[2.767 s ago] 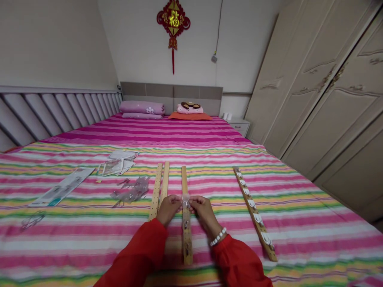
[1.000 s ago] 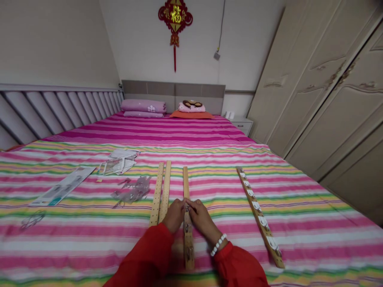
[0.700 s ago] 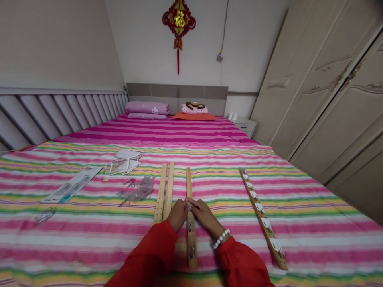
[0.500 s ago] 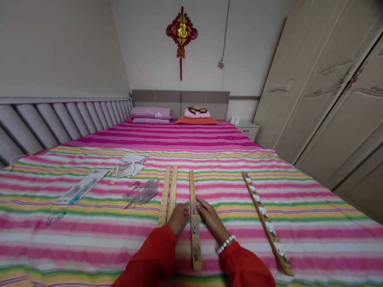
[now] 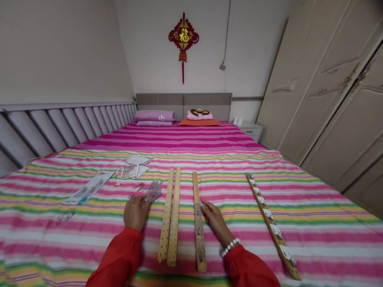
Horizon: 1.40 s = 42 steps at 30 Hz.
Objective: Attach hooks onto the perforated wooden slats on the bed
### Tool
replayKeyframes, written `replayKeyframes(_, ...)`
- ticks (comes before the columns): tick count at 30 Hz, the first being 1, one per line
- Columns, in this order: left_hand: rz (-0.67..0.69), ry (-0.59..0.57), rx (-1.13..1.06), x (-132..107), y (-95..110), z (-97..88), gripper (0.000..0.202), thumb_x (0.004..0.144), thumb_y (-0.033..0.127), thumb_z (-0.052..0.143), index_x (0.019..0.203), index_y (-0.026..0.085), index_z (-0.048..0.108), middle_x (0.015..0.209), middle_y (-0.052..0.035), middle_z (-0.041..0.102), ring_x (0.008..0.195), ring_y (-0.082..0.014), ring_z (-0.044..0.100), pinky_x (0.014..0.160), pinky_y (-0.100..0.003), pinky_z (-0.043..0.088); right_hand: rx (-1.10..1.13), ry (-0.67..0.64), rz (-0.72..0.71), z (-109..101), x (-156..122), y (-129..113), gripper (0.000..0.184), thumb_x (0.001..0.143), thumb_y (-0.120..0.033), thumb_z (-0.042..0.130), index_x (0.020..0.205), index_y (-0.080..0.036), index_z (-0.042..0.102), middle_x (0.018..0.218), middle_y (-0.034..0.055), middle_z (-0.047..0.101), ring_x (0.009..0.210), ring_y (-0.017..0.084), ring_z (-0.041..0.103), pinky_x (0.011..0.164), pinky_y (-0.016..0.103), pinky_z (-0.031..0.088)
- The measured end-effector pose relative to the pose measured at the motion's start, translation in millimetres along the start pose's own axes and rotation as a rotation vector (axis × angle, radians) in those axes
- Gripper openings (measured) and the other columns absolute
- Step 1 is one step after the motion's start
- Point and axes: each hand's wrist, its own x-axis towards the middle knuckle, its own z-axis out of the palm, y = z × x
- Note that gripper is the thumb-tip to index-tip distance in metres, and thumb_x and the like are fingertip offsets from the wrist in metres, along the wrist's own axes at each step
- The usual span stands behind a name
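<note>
Left hand (image 5: 136,213) now off strip, fingers spread, just below clear plastic hook bag (image 5: 154,191) at 11 o'clock, pinching nothing. Right hand (image 5: 214,217) at 12 o'clock, fingers (image 5: 206,207) loose against wooden strip (image 5: 199,235), no pinch. Strip has clear hooks (image 5: 200,230) on near half, far half bare. Right strip (image 5: 269,215) fully white-hooked; twin strips (image 5: 170,215) bare.

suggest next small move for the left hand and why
Probably the left hand should pick a hook from the clear plastic bag just beyond it, since the right hand is at the wooden strip, which has hooks along its near part and bare wood at its far end.
</note>
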Motion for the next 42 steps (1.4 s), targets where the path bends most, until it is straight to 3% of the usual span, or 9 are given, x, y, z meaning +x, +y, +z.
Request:
replayKeyframes(4,-0.005,-0.051,0.185,1,-2,0.2,0.029,0.081,0.038,0.049,0.080,0.017,0.069,0.085,-0.0124,0.069,0.084,-0.0282,0.060,0.074,-0.035,0.043,-0.019,-0.008,-0.007,0,0,-1,0.047,0.063,-0.049,0.073,0.096,-0.015,0.071,0.049,-0.0057,0.048,0.045,0.009,0.034,0.043,0.023,0.026)
replayKeyframes(9,-0.002,-0.071,0.109,-2,-7,-0.1,0.028,0.080,0.036,0.046,0.071,0.019,0.066,0.076,-0.0098,0.067,0.077,-0.0252,0.059,0.071,-0.034,0.043,-0.018,-0.024,0.011,0,-1,-3,0.048,0.063,-0.050,0.073,0.095,-0.014,0.069,0.049,-0.0072,0.045,0.043,0.008,0.031,0.042,0.023,0.022)
replayKeyframes(12,-0.050,-0.064,-0.140,-5,-14,2.5,0.029,0.077,0.042,0.049,0.068,0.019,0.064,0.069,-0.0061,0.064,0.071,-0.0220,0.058,0.068,-0.032,0.044,-0.007,-0.024,0.020,1,-1,-5,0.047,0.062,-0.050,0.073,0.093,-0.014,0.068,0.048,-0.0080,0.044,0.042,0.008,0.030,0.042,0.023,0.021)
replayKeyframes(16,-0.240,-0.056,-0.563,-7,-15,3.7,0.035,0.065,0.052,0.059,0.071,0.018,0.062,0.067,-0.0023,0.063,0.065,-0.0181,0.057,0.063,-0.029,0.045,0.013,-0.024,0.023,2,-1,-6,0.047,0.061,-0.049,0.074,0.092,-0.014,0.067,0.047,-0.0090,0.042,0.041,0.007,0.029,0.042,0.023,0.020)
replayKeyframes(19,-0.342,-0.133,-0.809,-7,-5,-2.6,0.040,0.055,0.054,0.070,0.070,0.018,0.060,0.064,0.0004,0.062,0.062,-0.0158,0.057,0.062,-0.028,0.046,0.017,-0.021,0.022,2,-1,-5,0.049,0.061,-0.049,0.074,0.093,-0.013,0.067,0.047,-0.0090,0.043,0.041,0.007,0.030,0.041,0.023,0.019)
replayKeyframes(22,-0.394,-0.241,-0.988,-8,12,-12.6,0.042,0.056,0.053,0.073,0.074,0.017,0.060,0.067,-0.0001,0.063,0.068,-0.0162,0.060,0.065,-0.027,0.048,0.021,-0.024,0.025,2,-1,-4,0.050,0.060,-0.050,0.075,0.093,-0.013,0.067,0.047,-0.0091,0.043,0.040,0.007,0.030,0.041,0.022,0.019)
replayKeyframes(32,0.015,-0.401,-0.923,-31,79,-19.0,0.019,0.071,0.038,0.062,0.072,0.020,0.060,0.076,-0.0029,0.063,0.079,-0.0182,0.060,0.074,-0.028,0.049,0.100,0.003,0.010,-1,-5,-11,0.046,0.061,-0.050,0.075,0.088,-0.014,0.070,0.052,-0.0049,0.052,0.039,0.006,0.032,0.039,0.021,0.020)
replayKeyframes(38,0.105,-0.473,-0.885,-46,110,-10.7,0.014,0.076,0.033,0.058,0.071,0.020,0.059,0.088,-0.0059,0.067,0.086,-0.0188,0.062,0.076,-0.027,0.048,0.132,0.064,-0.061,5,-13,-19,0.032,0.062,-0.045,0.077,0.074,-0.015,0.070,0.055,-0.0024,0.056,0.047,0.009,0.042,0.045,0.022,0.031)
replayKeyframes(42,0.180,-0.439,-0.839,-53,122,-4.2,0.013,0.080,0.031,0.056,0.073,0.021,0.060,0.087,-0.0050,0.067,0.084,-0.0174,0.062,0.075,-0.027,0.047,0.120,-0.023,-0.071,17,-25,-31,0.029,0.068,-0.044,0.074,0.070,-0.016,0.070,0.055,-0.0023,0.056,0.049,0.009,0.042,0.048,0.022,0.032)
